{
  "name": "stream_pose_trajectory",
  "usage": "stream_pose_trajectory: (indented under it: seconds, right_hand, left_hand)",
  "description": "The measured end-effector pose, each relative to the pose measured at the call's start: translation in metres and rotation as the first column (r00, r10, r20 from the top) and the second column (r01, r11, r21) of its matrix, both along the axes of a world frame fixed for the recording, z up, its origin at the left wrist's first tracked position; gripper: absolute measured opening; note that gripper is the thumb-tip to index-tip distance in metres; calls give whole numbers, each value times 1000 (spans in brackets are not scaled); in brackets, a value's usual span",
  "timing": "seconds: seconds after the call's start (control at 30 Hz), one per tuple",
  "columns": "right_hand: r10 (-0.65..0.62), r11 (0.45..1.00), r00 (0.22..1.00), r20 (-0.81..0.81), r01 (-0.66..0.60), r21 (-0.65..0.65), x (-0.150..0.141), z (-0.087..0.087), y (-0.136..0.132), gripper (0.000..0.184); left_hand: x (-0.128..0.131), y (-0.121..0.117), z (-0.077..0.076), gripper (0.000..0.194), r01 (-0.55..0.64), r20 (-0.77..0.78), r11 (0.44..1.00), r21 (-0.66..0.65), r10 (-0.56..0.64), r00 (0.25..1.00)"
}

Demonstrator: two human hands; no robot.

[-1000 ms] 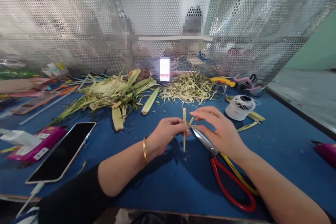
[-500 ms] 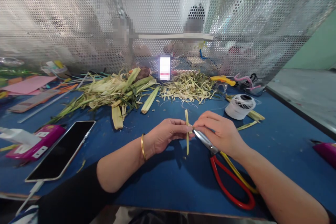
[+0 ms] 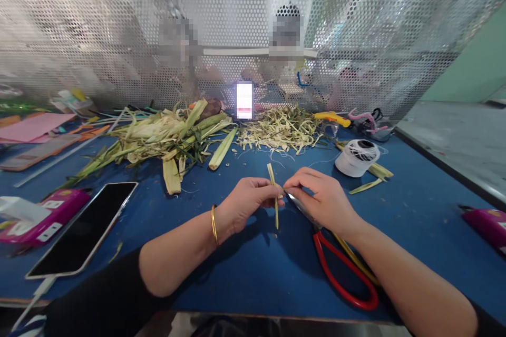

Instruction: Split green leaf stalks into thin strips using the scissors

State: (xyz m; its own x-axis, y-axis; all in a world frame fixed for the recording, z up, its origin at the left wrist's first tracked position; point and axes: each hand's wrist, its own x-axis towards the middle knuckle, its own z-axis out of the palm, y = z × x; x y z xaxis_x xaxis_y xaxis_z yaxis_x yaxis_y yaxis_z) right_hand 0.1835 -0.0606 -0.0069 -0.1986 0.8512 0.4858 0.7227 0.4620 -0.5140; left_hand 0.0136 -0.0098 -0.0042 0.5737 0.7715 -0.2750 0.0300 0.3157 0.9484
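Observation:
Between thumb and fingers, my left hand [image 3: 255, 194] pinches a narrow pale green strip of plant leaf [image 3: 271, 172], which stands nearly upright with its top leaning left. My right hand [image 3: 322, 197] is closed in a pinch just right of the strip; whatever sits at its fingertips is too small to make out. Below that hand lies a pair of scissors [image 3: 323, 260] with one red and one yellow handle, the blades partly covered by the fingers. A gold bracelet [image 3: 214, 225] circles my left wrist.
A heap of husk-like leaves [image 3: 158, 137] and a pile of shredded strips [image 3: 282, 129] lie along the back. To the right stands a white thread spool [image 3: 356, 159]. A phone [image 3: 85, 229] and a purple power strip [image 3: 65, 216] occupy the left. A perforated screen [image 3: 237, 5] rises behind.
The strip's top has tipped to the left. Both hands keep their pinches close together, with the right fingertips slightly farther from the scissor tip. The whole view has shifted a little.

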Motion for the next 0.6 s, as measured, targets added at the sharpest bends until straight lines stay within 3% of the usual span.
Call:
stream_pose_trajectory:
  seconds: [0.07, 0.13, 0.23, 0.37, 0.5, 0.6]
  right_hand:
    - [-7, 999, 999, -44, 5, -47, 11, 4, 3, 14]
    - [-107, 993, 993, -44, 105, -58, 30, 9, 5, 16]
    - [-274, 947, 955, 111, 288, -142, 59, 15, 6, 12]
    - [-234, 855, 894, 383, 377, -356, 80, 12, 7, 7]
    - [-244, 827, 825, 510, 451, -334, 81, 3, 11, 6]
    - [-226, 829, 817, 531, 448, -336, 80, -4, 14, 6]
  left_hand:
    - [0, 0, -1, 10, -32, 3, 999, -23, 32, 999]
    - [0, 1, -2, 10, -60, 0, 997, -44, 60, 998]
    - [-1, 2, -2, 11, -86, -24, 995, -59, 84, 996]
    - [-1, 2, -1, 11, -120, -25, 989, -83, 118, 993]
    - [-1, 1, -2, 11, -127, 19, 984, -123, 130, 991]
    - [-1, 0, -3, 11, -120, 29, 982, -147, 126, 992]
